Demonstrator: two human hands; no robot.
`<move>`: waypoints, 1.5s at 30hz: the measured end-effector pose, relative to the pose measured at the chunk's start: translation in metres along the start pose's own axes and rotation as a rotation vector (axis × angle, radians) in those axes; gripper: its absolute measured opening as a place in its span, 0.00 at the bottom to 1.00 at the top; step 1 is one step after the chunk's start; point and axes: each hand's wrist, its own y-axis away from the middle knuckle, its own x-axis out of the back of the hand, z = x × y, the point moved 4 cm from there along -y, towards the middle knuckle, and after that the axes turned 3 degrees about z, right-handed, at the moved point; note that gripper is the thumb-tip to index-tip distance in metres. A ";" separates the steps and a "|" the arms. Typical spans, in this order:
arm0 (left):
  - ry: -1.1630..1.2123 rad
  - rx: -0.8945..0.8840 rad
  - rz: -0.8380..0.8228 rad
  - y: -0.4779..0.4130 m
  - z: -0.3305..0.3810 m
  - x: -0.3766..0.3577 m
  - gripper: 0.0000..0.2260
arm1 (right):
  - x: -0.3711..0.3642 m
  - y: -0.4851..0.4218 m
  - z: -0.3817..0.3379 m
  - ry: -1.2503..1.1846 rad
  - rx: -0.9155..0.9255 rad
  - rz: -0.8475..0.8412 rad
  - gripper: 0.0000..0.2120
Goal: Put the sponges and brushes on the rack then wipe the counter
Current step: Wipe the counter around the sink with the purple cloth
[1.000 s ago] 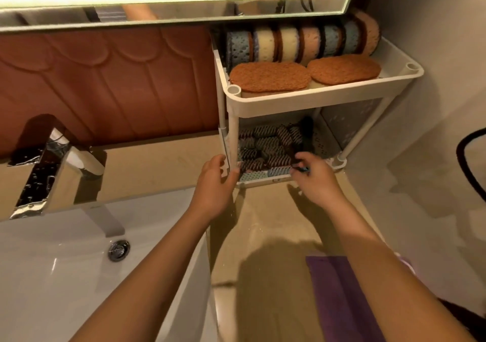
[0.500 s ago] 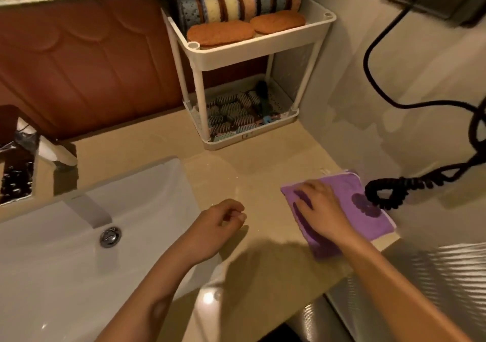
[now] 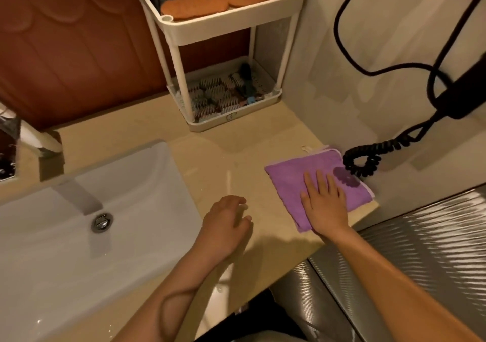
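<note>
Bare counter (image 3: 147, 131) lies before the rack (image 3: 231, 27) (coiled cord (image 3: 368, 157) rightward).

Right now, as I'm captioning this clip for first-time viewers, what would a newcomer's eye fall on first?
The purple cloth at the right end of the counter stands out, with the right hand pressed flat on it. Behind, a white two-tier rack stands in the corner, sponges on its top shelf and brushes on the bottom one. The left hand is loosely curled beside the white sink.
</note>
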 end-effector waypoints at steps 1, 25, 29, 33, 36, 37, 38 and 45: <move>-0.046 -0.016 -0.005 -0.004 0.009 -0.010 0.21 | 0.003 -0.001 0.003 0.015 0.013 -0.003 0.36; -0.358 0.041 0.208 -0.161 0.041 -0.077 0.26 | 0.006 -0.115 -0.012 -0.113 0.229 0.081 0.26; -0.413 0.038 0.180 -0.185 0.019 -0.042 0.26 | -0.002 -0.144 -0.045 -0.063 0.213 0.072 0.27; -0.451 0.025 0.150 -0.203 0.001 -0.016 0.26 | -0.004 -0.167 -0.074 -0.014 0.143 0.058 0.26; -0.438 0.044 0.142 -0.204 -0.017 0.000 0.26 | 0.000 -0.175 -0.099 0.000 0.173 0.047 0.26; -0.447 0.048 0.151 -0.202 -0.024 0.005 0.25 | 0.003 -0.175 -0.108 0.001 0.198 0.048 0.26; -0.460 0.053 0.154 -0.197 -0.032 0.011 0.25 | 0.005 -0.174 -0.119 0.004 0.228 0.052 0.26; -0.471 0.085 0.193 -0.160 -0.075 0.034 0.25 | -0.001 -0.147 -0.173 -0.019 0.314 0.047 0.26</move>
